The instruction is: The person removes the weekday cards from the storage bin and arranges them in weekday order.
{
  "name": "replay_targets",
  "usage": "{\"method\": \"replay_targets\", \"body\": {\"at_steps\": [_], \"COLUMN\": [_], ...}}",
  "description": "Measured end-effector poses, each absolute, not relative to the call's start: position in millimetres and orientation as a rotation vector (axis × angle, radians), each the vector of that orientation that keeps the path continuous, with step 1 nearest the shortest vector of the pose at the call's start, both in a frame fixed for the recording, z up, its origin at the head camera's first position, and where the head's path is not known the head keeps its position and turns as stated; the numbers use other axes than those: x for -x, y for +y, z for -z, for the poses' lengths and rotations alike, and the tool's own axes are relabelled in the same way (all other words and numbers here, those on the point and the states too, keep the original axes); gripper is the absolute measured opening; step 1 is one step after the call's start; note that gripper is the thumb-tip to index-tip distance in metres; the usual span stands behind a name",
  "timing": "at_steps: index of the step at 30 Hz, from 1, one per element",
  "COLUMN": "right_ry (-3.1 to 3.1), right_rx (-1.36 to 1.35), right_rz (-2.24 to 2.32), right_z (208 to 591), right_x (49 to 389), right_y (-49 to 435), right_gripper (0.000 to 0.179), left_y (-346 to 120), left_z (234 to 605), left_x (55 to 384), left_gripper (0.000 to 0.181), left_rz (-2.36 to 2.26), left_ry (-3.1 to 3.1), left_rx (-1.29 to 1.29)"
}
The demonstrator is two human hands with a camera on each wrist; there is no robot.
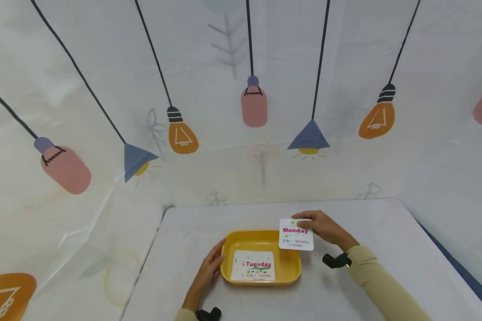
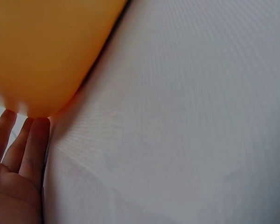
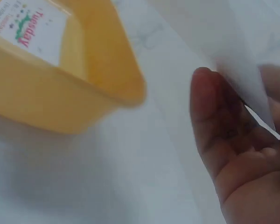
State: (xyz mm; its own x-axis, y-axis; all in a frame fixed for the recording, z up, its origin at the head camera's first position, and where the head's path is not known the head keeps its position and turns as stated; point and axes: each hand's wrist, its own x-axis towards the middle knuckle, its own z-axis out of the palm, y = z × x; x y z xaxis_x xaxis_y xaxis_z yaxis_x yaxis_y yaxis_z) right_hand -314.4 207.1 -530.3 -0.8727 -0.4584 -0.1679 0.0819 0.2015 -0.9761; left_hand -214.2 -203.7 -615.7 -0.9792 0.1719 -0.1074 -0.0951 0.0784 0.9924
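My right hand [image 1: 325, 228] pinches a white card [image 1: 296, 238] printed "Monday" by its upper right part. The card is held up by the tray's right rear corner. In the right wrist view, the blank back of the card [image 3: 228, 56] rises between the thumb and fingers of the right hand [image 3: 247, 154]. Inside the yellow tray [image 1: 261, 236] lies a "Tuesday" card [image 1: 253, 266], seemingly with other cards beneath it. My left hand [image 1: 206, 272] touches the tray's left side. Its fairly straight fingers [image 2: 35, 149] meet the outer wall in the left wrist view.
The tray stands on a table with a white cover [image 1: 176, 240]. Behind and to the left hangs a pale backdrop [image 1: 217, 174] printed with lamps and bulbs. A dark strap device [image 1: 337, 261] is worn on the right wrist, and another [image 1: 209, 314] on the left.
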Motion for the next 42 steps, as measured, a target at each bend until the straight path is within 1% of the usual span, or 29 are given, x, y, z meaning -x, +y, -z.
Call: {"method": "replay_targets", "body": {"at_steps": [5,10,12,15,17,19,22,30,34,37,42], "right_ry": [2.037,2.094,2.09,2.071,2.058,2.071,2.115,2.264,2.246,2.267,2.314], "right_rx": [0.28,0.127,0.06,-0.029,-0.055,-0.069,-0.07,-0.093,-0.058,0.036,0.105], "right_rz": [1.767,1.879,1.94,1.996,2.008,1.997,1.969,1.918,1.871,1.754,1.677], "right_z": [533,536,538,543,547,550,554,561,564,567,573], "right_x": [317,317,317,320,323,326,331,343,351,357,364], "right_y": [222,230,234,239,242,244,247,261,268,272,272], "right_gripper": [0.056,0.046,0.045,0.05,0.057,0.06,0.062,0.057,0.068,0.078,0.072], "left_y": [-206,-207,-206,-206,-206,-206,-206,-203,-201,-200,-202], "left_z": [617,617,618,618,618,617,616,616,618,619,617], "left_x": [213,214,215,215,214,213,213,214,214,214,213], "left_gripper": [0.055,0.055,0.056,0.055,0.055,0.055,0.055,0.056,0.056,0.056,0.056], "left_rz": [-1.992,-2.002,-2.007,-2.007,-2.004,-2.001,-2.007,-2.019,-2.014,-2.008,-2.002], "left_ry": [2.154,2.136,2.127,2.124,2.134,2.138,2.133,2.123,2.129,2.137,2.162], "left_rx": [-0.042,-0.039,-0.052,-0.047,-0.054,-0.055,-0.049,-0.048,-0.051,-0.056,-0.054]}}
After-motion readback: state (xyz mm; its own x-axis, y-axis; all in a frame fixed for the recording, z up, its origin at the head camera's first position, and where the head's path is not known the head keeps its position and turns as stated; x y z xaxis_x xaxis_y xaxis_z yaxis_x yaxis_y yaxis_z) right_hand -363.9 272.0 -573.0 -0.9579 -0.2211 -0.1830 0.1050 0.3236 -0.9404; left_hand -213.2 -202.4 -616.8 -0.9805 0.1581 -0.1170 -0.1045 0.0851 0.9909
